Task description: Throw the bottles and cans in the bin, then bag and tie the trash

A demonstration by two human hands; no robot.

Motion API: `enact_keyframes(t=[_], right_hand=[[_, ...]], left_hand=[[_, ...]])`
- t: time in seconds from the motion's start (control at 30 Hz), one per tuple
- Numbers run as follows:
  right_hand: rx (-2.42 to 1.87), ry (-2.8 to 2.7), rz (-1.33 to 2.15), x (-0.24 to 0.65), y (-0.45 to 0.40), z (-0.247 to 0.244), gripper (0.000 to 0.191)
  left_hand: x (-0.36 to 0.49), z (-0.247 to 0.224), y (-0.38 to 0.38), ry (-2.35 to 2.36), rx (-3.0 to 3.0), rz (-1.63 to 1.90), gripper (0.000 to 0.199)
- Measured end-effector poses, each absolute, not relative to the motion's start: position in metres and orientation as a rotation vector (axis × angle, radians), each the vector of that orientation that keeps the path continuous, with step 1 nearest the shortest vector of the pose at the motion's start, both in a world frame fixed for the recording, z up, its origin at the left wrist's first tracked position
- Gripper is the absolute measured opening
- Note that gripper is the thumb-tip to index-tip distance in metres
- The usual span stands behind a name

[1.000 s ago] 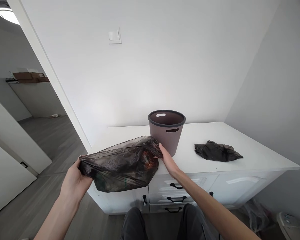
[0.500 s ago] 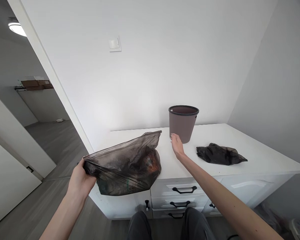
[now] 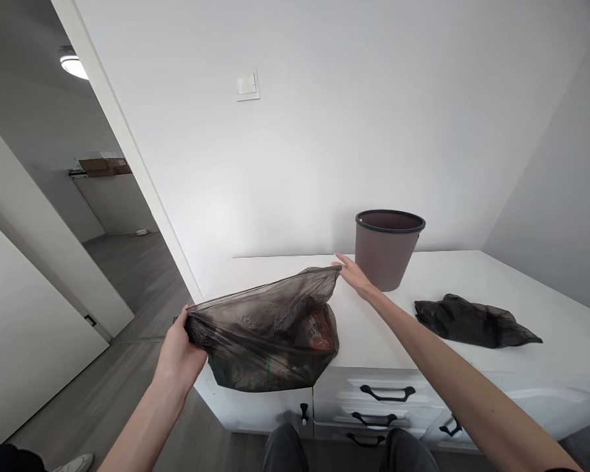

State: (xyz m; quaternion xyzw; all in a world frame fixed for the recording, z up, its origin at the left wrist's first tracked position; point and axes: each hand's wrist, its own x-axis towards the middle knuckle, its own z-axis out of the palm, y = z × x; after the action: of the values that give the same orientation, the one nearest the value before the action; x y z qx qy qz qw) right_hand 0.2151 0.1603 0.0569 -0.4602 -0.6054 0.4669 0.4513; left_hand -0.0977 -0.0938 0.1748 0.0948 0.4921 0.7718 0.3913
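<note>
A thin, see-through black trash bag hangs stretched out in front of the white cabinet's front edge. Dark lumps and a patch of orange-red show through its film. My left hand is closed round the gathered left end of the bag. At the opposite upper corner, my right hand touches the film or lies just beside it, fingers stretched out. Behind that hand stands an upright brownish-purple waste bin with a black rim. A crumpled black plastic bag lies on the cabinet top, beyond my right forearm.
The white cabinet backs onto a wall with a light switch. Black handles stick out from its drawers. At the left, a doorway opens on another room with cardboard boxes. A shoe shows at the lower left.
My right hand has moved left relative to the bin, up to the bag's right corner. My left hand keeps its hold. The view has shifted left, so everything sits further right.
</note>
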Motion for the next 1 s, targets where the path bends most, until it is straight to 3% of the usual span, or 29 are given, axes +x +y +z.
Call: enact_keyframes(t=[0.23, 0.37, 0.47, 0.63, 0.8, 0.9, 1.0], right_hand=[[-1.224, -1.452, 1.236, 0.244, 0.171, 0.071, 0.109], [-1.243, -1.396, 1.209, 0.245, 0.167, 0.068, 0.115], [-1.312, -1.395, 1.035, 0.245, 0.164, 0.063, 0.104], [-1.359, -1.526, 0.500, 0.261, 0.146, 0.078, 0.065], [-1.431, -1.572, -0.185, 0.294, 0.132, 0.122, 0.068], [-1.596, -1.582, -0.207, 0.309, 0.137, 0.138, 0.069], [-1.664, -1.654, -0.177, 0.315, 0.138, 0.143, 0.057]], left_hand=[[-0.097, 0.169, -0.090, 1.280, 0.210, 1.919, 0.035], [-0.093, 0.169, -0.085, 1.251, 0.205, 1.913, 0.035], [-0.091, 0.169, -0.084, 1.230, 0.212, 1.903, 0.034], [-0.091, 0.170, -0.083, 1.217, 0.225, 1.896, 0.034], [-0.087, 0.174, -0.078, 1.205, 0.210, 1.904, 0.037], [-0.085, 0.176, -0.076, 1.234, 0.208, 1.905, 0.040], [-0.086, 0.175, -0.077, 1.235, 0.250, 1.906, 0.036]])
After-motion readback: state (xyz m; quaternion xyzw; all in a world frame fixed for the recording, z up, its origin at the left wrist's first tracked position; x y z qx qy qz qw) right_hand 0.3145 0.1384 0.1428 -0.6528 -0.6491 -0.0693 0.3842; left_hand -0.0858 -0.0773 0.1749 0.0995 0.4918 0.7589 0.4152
